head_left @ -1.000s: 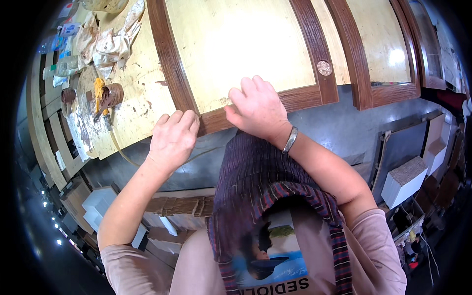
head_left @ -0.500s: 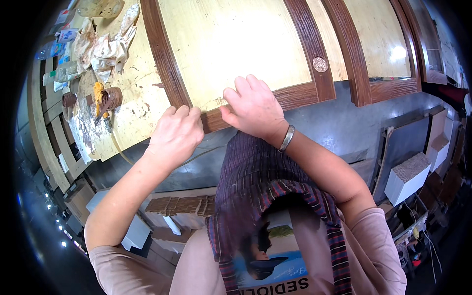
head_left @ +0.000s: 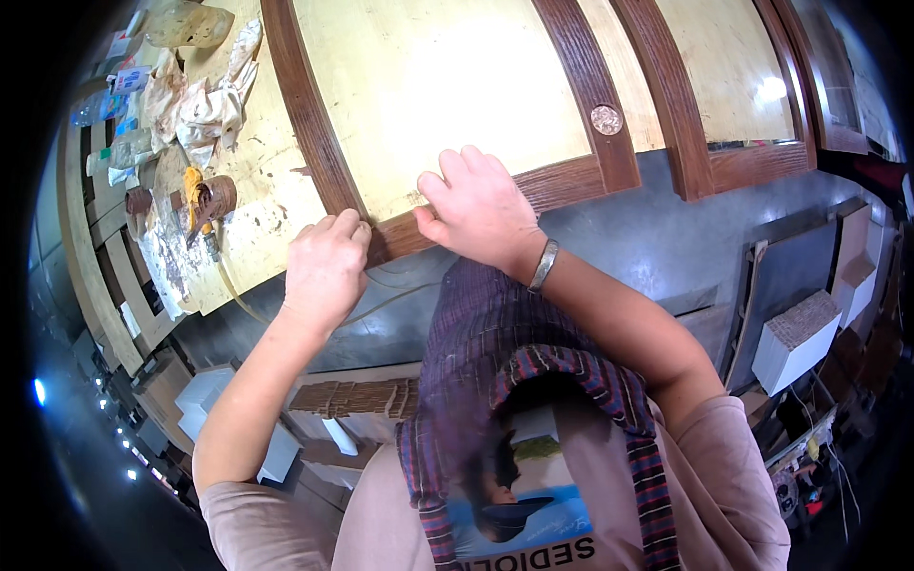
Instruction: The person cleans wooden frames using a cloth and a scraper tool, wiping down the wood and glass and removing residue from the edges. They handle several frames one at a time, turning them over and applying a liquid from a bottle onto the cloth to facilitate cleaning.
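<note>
While both bare hands are meeting the near edge of a brown wooden frame (head_left: 562, 185), the left hand (head_left: 327, 265) is curling its fingers at the lower left corner, knuckles raised and fingertips tucked out of sight. The right hand (head_left: 481, 209) is lying over the bottom rail, fingers folding into a loose fist and thumb standing slightly apart; whether either hand is gripping anything beneath, I cannot tell. The frame is lying on a pale board (head_left: 262, 238), its right upright bearing a coppery round inset (head_left: 606, 120), and a second frame (head_left: 690, 143) is lying to the right. A silver-coloured bracelet (head_left: 543, 266) is circling the right wrist.

As for writing, the person's shirt (head_left: 381, 509) is showing a blue picture print, pale script and bold dark capitals running along the lower edge. At upper left, a blue-and-white label (head_left: 130, 79) is facing up, too small to read, near a stained cloth (head_left: 200, 114).
</note>
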`<control>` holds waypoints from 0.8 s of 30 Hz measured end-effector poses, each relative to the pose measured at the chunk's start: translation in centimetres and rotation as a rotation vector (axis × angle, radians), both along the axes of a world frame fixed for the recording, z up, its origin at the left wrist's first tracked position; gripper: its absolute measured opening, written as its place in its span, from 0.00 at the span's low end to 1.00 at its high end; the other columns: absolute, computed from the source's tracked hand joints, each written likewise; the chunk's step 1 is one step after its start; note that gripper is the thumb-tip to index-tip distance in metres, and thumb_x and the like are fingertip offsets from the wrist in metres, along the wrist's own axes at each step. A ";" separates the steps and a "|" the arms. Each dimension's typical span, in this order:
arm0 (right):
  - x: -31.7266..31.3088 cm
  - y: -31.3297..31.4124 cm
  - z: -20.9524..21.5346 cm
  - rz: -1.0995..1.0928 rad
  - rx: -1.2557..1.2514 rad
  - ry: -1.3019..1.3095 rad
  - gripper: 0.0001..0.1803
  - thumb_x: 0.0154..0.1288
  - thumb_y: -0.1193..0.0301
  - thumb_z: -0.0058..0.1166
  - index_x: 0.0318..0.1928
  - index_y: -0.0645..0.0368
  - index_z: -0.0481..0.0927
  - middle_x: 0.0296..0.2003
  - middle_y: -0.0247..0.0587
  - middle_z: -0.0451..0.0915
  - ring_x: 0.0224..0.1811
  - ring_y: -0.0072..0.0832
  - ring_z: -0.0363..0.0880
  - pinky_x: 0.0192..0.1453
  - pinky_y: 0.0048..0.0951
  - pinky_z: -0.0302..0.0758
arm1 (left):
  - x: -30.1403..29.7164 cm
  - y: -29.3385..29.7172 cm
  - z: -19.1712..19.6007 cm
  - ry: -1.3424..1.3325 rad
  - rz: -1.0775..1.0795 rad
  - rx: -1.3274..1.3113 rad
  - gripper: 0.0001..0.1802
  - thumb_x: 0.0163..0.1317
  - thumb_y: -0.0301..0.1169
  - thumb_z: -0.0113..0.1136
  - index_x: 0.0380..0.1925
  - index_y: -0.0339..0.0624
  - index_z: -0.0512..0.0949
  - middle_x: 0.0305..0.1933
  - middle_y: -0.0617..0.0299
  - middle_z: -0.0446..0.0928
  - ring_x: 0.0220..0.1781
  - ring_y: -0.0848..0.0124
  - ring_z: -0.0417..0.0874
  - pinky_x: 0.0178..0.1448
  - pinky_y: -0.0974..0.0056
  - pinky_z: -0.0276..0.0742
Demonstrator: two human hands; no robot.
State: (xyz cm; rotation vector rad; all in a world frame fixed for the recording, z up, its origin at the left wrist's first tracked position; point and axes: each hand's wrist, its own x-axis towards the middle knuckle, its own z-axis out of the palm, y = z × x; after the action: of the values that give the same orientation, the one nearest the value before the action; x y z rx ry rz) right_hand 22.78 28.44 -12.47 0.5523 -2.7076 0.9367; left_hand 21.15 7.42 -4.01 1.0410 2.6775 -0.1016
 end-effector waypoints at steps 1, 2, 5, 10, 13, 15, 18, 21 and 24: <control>0.0 0.0 -0.1 0.004 0.001 0.002 0.12 0.53 0.63 0.64 0.31 0.55 0.76 0.31 0.39 0.70 0.36 0.36 0.72 0.39 0.37 0.71 | 0.0 0.0 0.0 -0.001 0.017 0.019 0.06 0.47 0.23 0.59 0.28 0.38 0.80 0.31 0.58 0.73 0.34 0.62 0.80 0.40 0.56 0.79; 0.1 0.1 0.0 0.004 0.007 -0.003 0.12 0.54 0.63 0.64 0.31 0.55 0.76 0.31 0.39 0.70 0.36 0.36 0.72 0.39 0.37 0.72 | 0.2 0.0 0.0 0.012 0.008 0.022 0.06 0.48 0.23 0.59 0.28 0.38 0.80 0.31 0.59 0.73 0.34 0.62 0.80 0.40 0.57 0.78; 0.0 0.1 0.1 0.003 0.004 -0.006 0.12 0.54 0.63 0.64 0.32 0.55 0.77 0.31 0.40 0.70 0.36 0.36 0.72 0.39 0.37 0.72 | 0.3 0.1 0.1 0.052 -0.052 -0.002 0.06 0.48 0.24 0.59 0.28 0.38 0.80 0.31 0.60 0.73 0.34 0.64 0.80 0.38 0.58 0.77; 0.0 0.1 0.0 -0.003 -0.006 -0.004 0.12 0.54 0.63 0.64 0.32 0.54 0.77 0.31 0.39 0.71 0.37 0.36 0.72 0.40 0.37 0.72 | -0.3 0.7 0.7 0.041 -0.183 -0.142 0.07 0.49 0.26 0.59 0.30 0.39 0.81 0.31 0.61 0.72 0.35 0.67 0.79 0.36 0.60 0.74; 0.1 0.2 0.1 0.001 0.022 -0.028 0.12 0.54 0.63 0.64 0.33 0.54 0.77 0.31 0.39 0.71 0.37 0.36 0.72 0.40 0.37 0.72 | 0.7 -0.1 -0.1 0.061 -0.073 -0.046 0.10 0.50 0.26 0.60 0.35 0.39 0.82 0.32 0.62 0.72 0.36 0.67 0.79 0.37 0.60 0.75; 0.1 0.1 0.1 0.005 0.014 -0.015 0.12 0.54 0.62 0.64 0.33 0.54 0.77 0.31 0.39 0.71 0.37 0.36 0.72 0.40 0.36 0.72 | 1.1 -0.6 0.0 0.080 -0.039 -0.011 0.14 0.50 0.24 0.59 0.39 0.38 0.82 0.34 0.60 0.73 0.37 0.64 0.79 0.39 0.58 0.75; 0.1 0.1 0.0 0.007 0.017 -0.011 0.13 0.54 0.62 0.65 0.33 0.54 0.77 0.31 0.39 0.70 0.36 0.35 0.72 0.39 0.35 0.72 | 0.6 -0.9 0.8 0.102 -0.014 -0.037 0.14 0.50 0.26 0.60 0.39 0.41 0.83 0.34 0.62 0.74 0.38 0.66 0.80 0.38 0.60 0.75; 0.1 0.1 0.1 0.002 0.020 -0.005 0.12 0.54 0.62 0.65 0.33 0.54 0.77 0.31 0.39 0.70 0.36 0.35 0.72 0.39 0.35 0.72 | 0.5 -1.7 1.8 0.123 0.092 -0.007 0.10 0.54 0.24 0.62 0.38 0.42 0.84 0.33 0.60 0.74 0.36 0.63 0.80 0.38 0.59 0.75; 0.1 0.1 0.2 0.001 0.035 -0.015 0.12 0.54 0.62 0.65 0.32 0.54 0.77 0.31 0.38 0.70 0.36 0.35 0.72 0.39 0.35 0.72 | 1.0 -3.0 2.2 -0.014 0.465 0.156 0.08 0.60 0.27 0.63 0.40 0.43 0.84 0.32 0.58 0.75 0.34 0.58 0.79 0.37 0.57 0.74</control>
State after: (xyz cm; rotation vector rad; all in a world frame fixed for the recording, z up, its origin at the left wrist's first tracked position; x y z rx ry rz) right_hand 22.85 28.56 -12.29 0.5561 -2.7419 0.8984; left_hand 22.18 4.42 -1.84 0.4279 2.8704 0.2069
